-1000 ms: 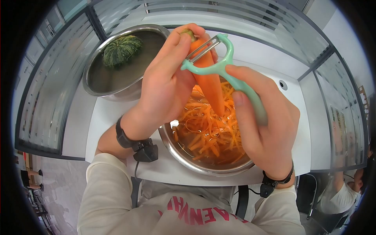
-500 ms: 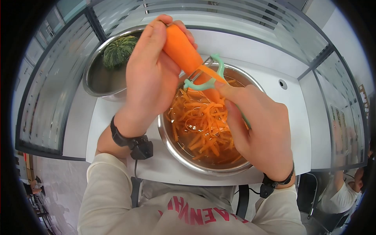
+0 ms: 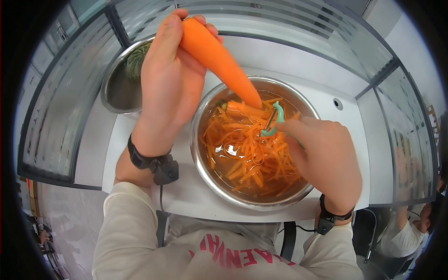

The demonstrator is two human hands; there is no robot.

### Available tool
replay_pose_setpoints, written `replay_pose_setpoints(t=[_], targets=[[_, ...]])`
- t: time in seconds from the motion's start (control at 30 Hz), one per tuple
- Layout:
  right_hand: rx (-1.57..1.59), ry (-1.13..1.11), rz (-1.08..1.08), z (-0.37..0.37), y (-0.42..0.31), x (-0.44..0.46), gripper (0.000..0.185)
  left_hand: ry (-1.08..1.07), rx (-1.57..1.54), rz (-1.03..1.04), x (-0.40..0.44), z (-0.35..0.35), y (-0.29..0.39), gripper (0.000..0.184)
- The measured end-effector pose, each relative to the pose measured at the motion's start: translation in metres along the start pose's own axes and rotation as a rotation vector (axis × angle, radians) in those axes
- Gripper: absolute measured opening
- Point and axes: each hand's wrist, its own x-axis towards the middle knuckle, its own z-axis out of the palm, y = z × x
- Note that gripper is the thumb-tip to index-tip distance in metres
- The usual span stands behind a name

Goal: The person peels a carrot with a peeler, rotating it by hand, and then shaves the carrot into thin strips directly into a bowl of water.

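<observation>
My left hand (image 3: 170, 79) is closed round the thick end of a peeled carrot (image 3: 219, 60), whose narrow tip slants down to the right over a steel bowl (image 3: 198, 156). My right hand (image 3: 324, 156) grips a mint-green peeler (image 3: 274, 120), its head just below the carrot's tip and apart from it. Most of the peeler's handle is hidden in my fingers. Water and a heap of orange carrot peelings (image 3: 252, 144) fill the bowl. Another carrot (image 3: 245, 109) lies among the peelings at the bowl's far side.
A second steel bowl (image 3: 112, 93) stands at the back left, holding a dark green ridged squash (image 3: 136, 60) partly hidden by my left hand. Low glass-topped partitions (image 3: 65, 107) enclose the white table (image 3: 186, 198). A person (image 3: 403, 235) sits at the far right.
The peeler has come off the carrot and moved down to the right. My left hand has drawn the carrot up and left, so more of its length shows.
</observation>
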Motion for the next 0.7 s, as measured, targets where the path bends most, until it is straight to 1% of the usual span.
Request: replay_pose_setpoints(t=[0.07, 0.17, 0.27, 0.43, 0.57, 0.6, 0.7], targets=[[0.081, -0.005, -0.018, -0.012, 0.001, -0.002, 0.021, -0.007, -0.035, -0.025, 0.001, -0.001, -0.002, 0.025], [0.201, 0.014, 0.029, -0.027, -0.005, -0.004, 0.029, 0.005, -0.001, -0.056, -0.001, 0.003, -0.003, 0.025], [0.332, 0.124, 0.065, -0.026, -0.013, -0.002, 0.032, 0.064, -0.007, -0.122, -0.003, 0.004, -0.009, 0.026], [0.340, 0.308, -0.013, -0.010, -0.021, 0.008, 0.029, 0.051, -0.035, -0.234, -0.013, 0.011, -0.016, 0.029], [0.364, 0.332, -0.018, -0.001, -0.026, 0.012, 0.030, 0.040, -0.018, -0.319, -0.023, 0.017, -0.018, 0.031], [0.364, 0.346, -0.026, 0.001, -0.025, 0.012, 0.030, 0.074, -0.010, -0.346, -0.025, 0.023, -0.018, 0.032], [0.358, 0.422, -0.083, 0.008, -0.023, 0.015, 0.030, 0.057, 0.009, -0.380, -0.029, 0.028, -0.015, 0.033]])
